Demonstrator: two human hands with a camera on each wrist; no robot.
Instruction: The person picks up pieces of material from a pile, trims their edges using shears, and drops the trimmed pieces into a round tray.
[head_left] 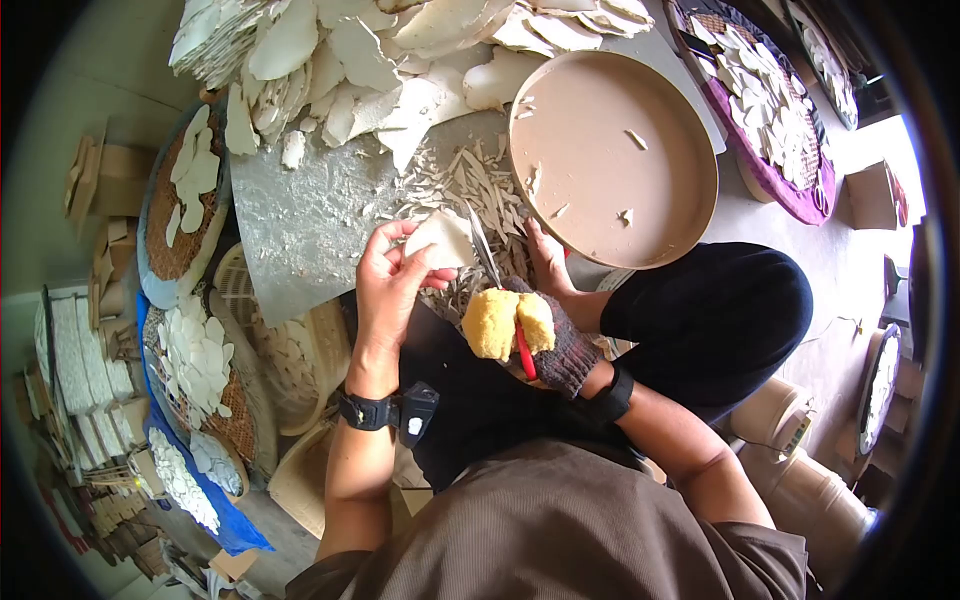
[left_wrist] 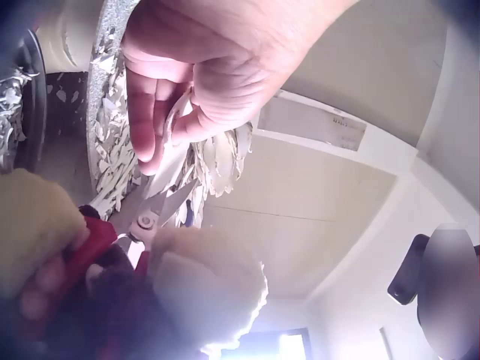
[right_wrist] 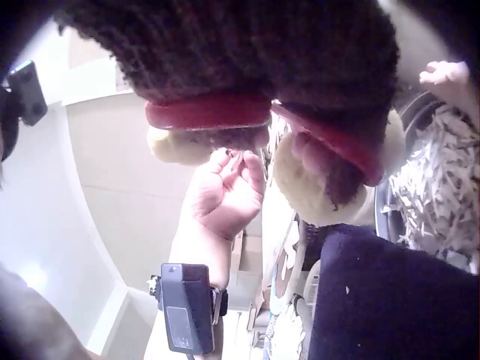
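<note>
A thin white slice [head_left: 443, 240] with a pale, smooth face is pinched between the thumb and fingers of my bare left hand [head_left: 385, 285]. My right hand [head_left: 568, 350], in a dark knitted glove with bare fingertips, grips scissors [head_left: 483, 245] with red handles. Yellow foam padding [head_left: 490, 325] wraps around the handles and hides part of the fingers. In the left wrist view, the scissors' blades [left_wrist: 169, 204] are parted, right at the slice's lower edge [left_wrist: 169, 169]. From the right wrist view, the glove [right_wrist: 240, 52] and padding hide the blades.
Beyond the hands, a heap of white slices [head_left: 360, 60] covers the back of the metal table [head_left: 290, 225]. Narrow trimmings [head_left: 470, 180] lie below the blades. A round brown tray [head_left: 600, 200] stands right, a bare foot [head_left: 548, 258] beside its rim. Baskets of slices [head_left: 195, 355] line the left.
</note>
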